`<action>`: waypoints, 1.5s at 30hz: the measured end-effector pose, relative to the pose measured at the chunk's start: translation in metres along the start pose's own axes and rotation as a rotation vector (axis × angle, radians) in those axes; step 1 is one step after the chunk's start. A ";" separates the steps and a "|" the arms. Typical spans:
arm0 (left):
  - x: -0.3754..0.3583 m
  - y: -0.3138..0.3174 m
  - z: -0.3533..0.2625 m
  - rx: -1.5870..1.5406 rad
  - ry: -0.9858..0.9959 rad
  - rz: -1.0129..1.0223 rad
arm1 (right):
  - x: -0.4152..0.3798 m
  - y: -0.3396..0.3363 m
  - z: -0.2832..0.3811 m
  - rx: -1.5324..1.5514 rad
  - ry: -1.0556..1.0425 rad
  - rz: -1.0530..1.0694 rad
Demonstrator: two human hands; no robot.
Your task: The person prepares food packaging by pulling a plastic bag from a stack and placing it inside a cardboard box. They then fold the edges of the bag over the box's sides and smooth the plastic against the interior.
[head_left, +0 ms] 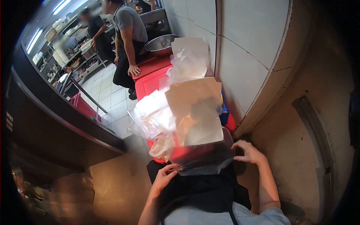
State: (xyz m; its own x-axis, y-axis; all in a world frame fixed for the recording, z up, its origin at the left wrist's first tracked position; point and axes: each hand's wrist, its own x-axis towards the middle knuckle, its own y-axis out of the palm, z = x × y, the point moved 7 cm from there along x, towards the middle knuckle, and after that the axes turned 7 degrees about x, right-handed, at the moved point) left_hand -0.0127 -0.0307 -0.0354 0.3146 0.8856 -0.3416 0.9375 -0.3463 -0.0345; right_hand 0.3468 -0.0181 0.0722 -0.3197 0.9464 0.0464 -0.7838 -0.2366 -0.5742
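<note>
In front of my lap lies a clear plastic bag [204, 163], its near end spread between my hands. My left hand [167, 176] is closed, thumb and fingers pinching the bag's near left corner. At the bag's right edge, my right hand [248, 152] is curved with thumb and fingers apart, fingertips right at the plastic. A flat brown cardboard piece [193, 93] extends beyond the bag, and its shiny near part overlaps the plastic. To its left are a heap of white and clear plastic bags [152, 110] and a crumpled cream-coloured bundle [162, 147].
Red lids [144, 88] support these things. Further back are another cardboard piece [191, 47] with plastic and a metal bowl [161, 43]. A tiled wall [245, 45] borders the right. A person [131, 33] leans a hand on the red surface; others stand beyond.
</note>
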 end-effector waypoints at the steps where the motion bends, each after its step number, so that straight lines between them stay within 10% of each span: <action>1: -0.003 -0.008 -0.019 0.211 0.119 -0.028 | 0.007 -0.009 0.005 0.043 -0.028 -0.053; 5: -0.011 -0.010 -0.141 0.771 0.557 -0.258 | 0.058 -0.024 -0.006 0.114 0.038 -0.467; 11: 0.071 0.073 -0.205 1.297 0.883 -0.072 | 0.103 0.021 -0.045 -0.165 0.346 -0.465; 15: 0.150 0.082 -0.136 1.533 0.690 -0.009 | 0.090 0.012 -0.033 0.080 0.056 -0.431; 21: 0.148 0.092 -0.097 1.504 0.345 0.163 | 0.076 0.012 -0.089 0.218 0.271 -0.369; 33: 0.147 0.086 -0.101 1.581 0.259 0.162 | 0.154 0.002 -0.039 0.502 0.275 -0.229; 39: 0.146 0.080 -0.101 1.580 0.218 0.163 | 0.143 -0.050 -0.016 1.624 -0.307 -0.339; 45: 0.138 0.081 -0.116 1.475 0.408 0.022 | 0.159 -0.031 -0.028 1.038 0.217 -0.244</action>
State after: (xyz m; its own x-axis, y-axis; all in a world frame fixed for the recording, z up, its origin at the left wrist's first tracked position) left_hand 0.1237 0.0995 0.0241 0.5752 0.8131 -0.0898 0.0305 -0.1310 -0.9909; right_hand 0.3354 0.1458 0.0746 -0.0735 0.9876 -0.1389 -0.9136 -0.0108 0.4065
